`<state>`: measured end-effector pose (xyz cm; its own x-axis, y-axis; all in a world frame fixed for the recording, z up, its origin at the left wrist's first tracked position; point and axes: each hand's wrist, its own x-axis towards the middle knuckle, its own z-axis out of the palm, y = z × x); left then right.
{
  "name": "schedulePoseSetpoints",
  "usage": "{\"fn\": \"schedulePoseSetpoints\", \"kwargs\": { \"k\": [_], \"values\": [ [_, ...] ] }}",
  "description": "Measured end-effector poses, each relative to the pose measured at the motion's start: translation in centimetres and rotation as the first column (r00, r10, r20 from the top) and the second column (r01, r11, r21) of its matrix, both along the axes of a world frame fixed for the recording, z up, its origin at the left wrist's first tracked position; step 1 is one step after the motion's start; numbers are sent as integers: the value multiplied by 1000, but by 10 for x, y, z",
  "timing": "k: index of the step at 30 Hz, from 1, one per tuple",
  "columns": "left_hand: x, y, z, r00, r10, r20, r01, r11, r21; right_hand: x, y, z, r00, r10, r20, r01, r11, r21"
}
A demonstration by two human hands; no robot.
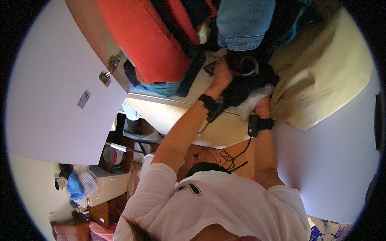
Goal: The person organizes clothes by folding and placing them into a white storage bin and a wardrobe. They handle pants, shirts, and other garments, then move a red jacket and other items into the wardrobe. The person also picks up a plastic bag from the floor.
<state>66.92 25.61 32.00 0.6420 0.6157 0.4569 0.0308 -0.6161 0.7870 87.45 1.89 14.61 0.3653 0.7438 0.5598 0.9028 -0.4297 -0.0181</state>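
Note:
Both my arms reach into an open wardrobe. My left hand (222, 75), with a black strap at the wrist, is at the left side of a bundle of dark cloth (241, 90) on the wardrobe floor; its fingers are blurred. At the bundle's right, my right hand (264, 105) is beside a piece of white cloth (251, 102) and partly hidden by it. Whether either hand grips the cloth is not plain. A pale ring-shaped thing (254, 66) lies at the back of the bundle. Folded blue jeans (245, 24) hang just above.
A red garment (147, 45) hangs at the left over teal cloth (164, 88). A beige garment (319, 78) hangs at the right, over the door edge. The white wardrobe door (60, 81) stands open at the left on a metal hinge (105, 76). Black cables (227, 158) dangle below my wrists.

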Motion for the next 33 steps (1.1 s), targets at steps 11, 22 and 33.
{"fn": "schedulePoseSetpoints", "kwargs": {
  "k": [11, 22, 33],
  "values": [
    [33, -5, -23, 954, -28, -297, 71, 988, 136, -90, -8, 106, 830, -305, -468, 307, 949, -73],
    [17, 17, -6, 884, 79, -462, 173, 861, 479, -34, -20, 47, 966, -193, -170, 199, 980, 17],
    [9, 90, -28, 745, 242, -622, 178, 826, 534, -89, -2, 85, 897, 96, -432, 81, 923, 375]
  ]
}}
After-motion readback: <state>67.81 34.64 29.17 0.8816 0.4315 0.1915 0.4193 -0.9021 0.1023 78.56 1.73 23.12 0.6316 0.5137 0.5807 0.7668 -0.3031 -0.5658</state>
